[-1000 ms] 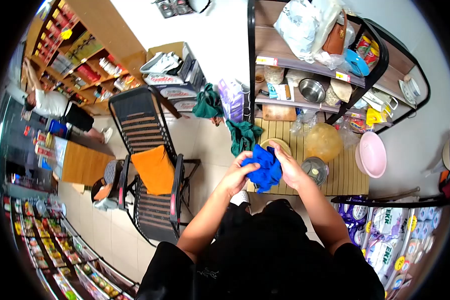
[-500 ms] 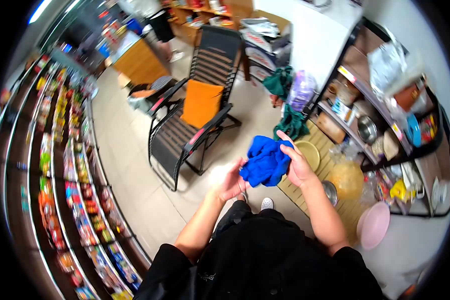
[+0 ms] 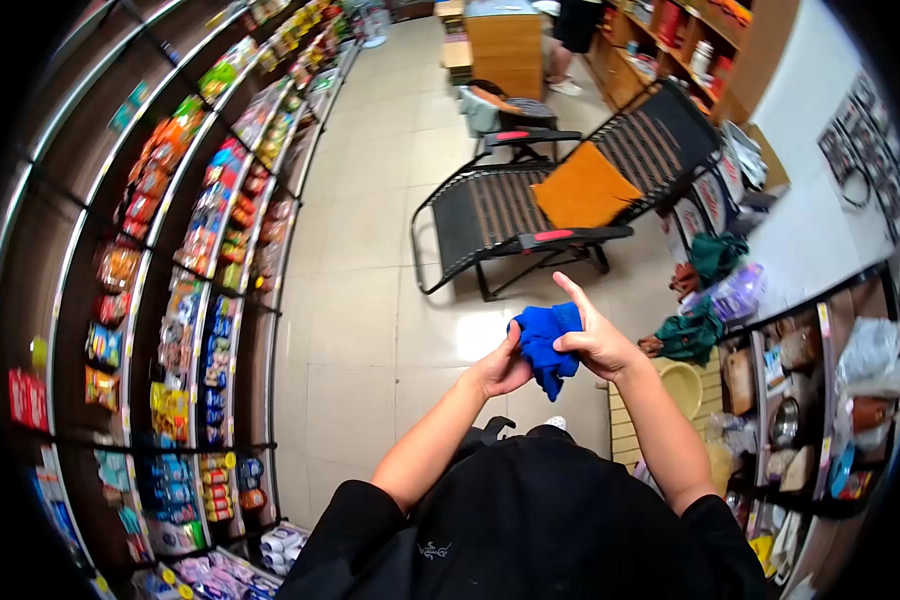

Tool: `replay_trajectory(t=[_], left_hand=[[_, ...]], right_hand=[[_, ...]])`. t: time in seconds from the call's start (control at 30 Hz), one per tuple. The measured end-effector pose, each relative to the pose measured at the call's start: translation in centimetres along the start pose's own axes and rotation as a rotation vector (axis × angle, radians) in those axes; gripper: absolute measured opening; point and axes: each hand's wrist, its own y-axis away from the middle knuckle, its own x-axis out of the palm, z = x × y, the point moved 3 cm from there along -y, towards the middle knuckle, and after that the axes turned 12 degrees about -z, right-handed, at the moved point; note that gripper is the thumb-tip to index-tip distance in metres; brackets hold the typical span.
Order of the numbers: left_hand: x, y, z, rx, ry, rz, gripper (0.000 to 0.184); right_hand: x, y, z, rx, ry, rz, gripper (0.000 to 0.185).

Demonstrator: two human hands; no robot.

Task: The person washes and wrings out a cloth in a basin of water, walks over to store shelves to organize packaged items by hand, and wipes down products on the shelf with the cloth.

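A crumpled blue cloth (image 3: pixel 546 350) is bunched between my two hands, in front of my body. My left hand (image 3: pixel 503 366) grips its left edge, with the thumb up against the fabric. On the other side my right hand (image 3: pixel 600 338) pinches the cloth with the thumb while the index finger points up and away. Part of the cloth hangs below the hands. Some of the fingers are hidden behind the fabric.
Snack shelves (image 3: pixel 200 270) run along the left. Ahead stands a black reclining chair (image 3: pixel 480 215) with an orange cushion (image 3: pixel 588 188). At right are a cluttered rack (image 3: pixel 820 400) and a yellowish basin (image 3: pixel 682 388). Another person's legs (image 3: pixel 570 40) show at the far back.
The view has swung left, so the chair and rack appear farther right and more of the snack shelves shows. The cloth is bunched smaller between my hands.
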Motion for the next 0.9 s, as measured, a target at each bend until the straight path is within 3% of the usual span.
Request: replay_trajectory(t=[0.03,0.1,0.17,0.23,0.37,0.43,0.5,0.63,0.73,0.83,0.87,0.9], left_hand=[[-1.6,1.5,-1.3,0.031,0.011,-0.012,0.079],[-5.1,5.1,-4.8,0.296,-0.146,-0.254,0.070],[-7.7,9.8,-8.8,0.370,-0.022,-0.318,0.052],[-10.2,14.9,-12.4,0.441,-0.222,-0.427,0.046],[-14.9,23.7,-18.3,0.488,-0.226,-0.716,0.033],[-16.1,27.9,-20.8,0.647,-0.186,-0.862,0.024],[-20.1,31.8,-22.9,0.877,-0.279,-0.934,0.025],[-20.6,37.5,-25.1,1.034,-0.190,-0.918,0.030],[-19.6,41.0,-27.1,1.144,-0.198,-1.039,0.033],[-20.6,44.2,-28.8,1.267,-0.117,-1.099,0.036],[-20.7,45.0,-29.5,1.297,-0.093,-1.105,0.039],[-20.5,46.0,-30.5,1.330,-0.072,-1.111,0.042]], right_hand=[[1.7,-1.0,-1.0,0.054,0.014,0.014,0.107],[5.8,-2.8,-2.3,0.099,0.074,0.028,0.103],[8.6,-5.7,-4.6,0.029,0.252,-0.025,0.099],[11.4,-8.4,-6.8,-0.039,0.483,-0.086,0.081],[17.5,-14.1,-11.9,-0.026,0.524,-0.160,0.048],[20.7,-16.7,-14.3,0.023,0.502,-0.236,0.044],[24.5,-19.0,-15.9,-0.019,0.563,-0.202,0.045],[30.6,-23.8,-19.9,-0.306,0.864,-0.088,0.049],[35.0,-27.1,-21.1,-0.225,0.767,0.008,0.047],[39.3,-30.2,-21.2,-0.056,0.763,0.154,0.032],[40.5,-31.5,-21.5,-0.040,0.810,0.165,0.019],[42.0,-32.9,-21.6,-0.036,0.814,0.196,0.019]])
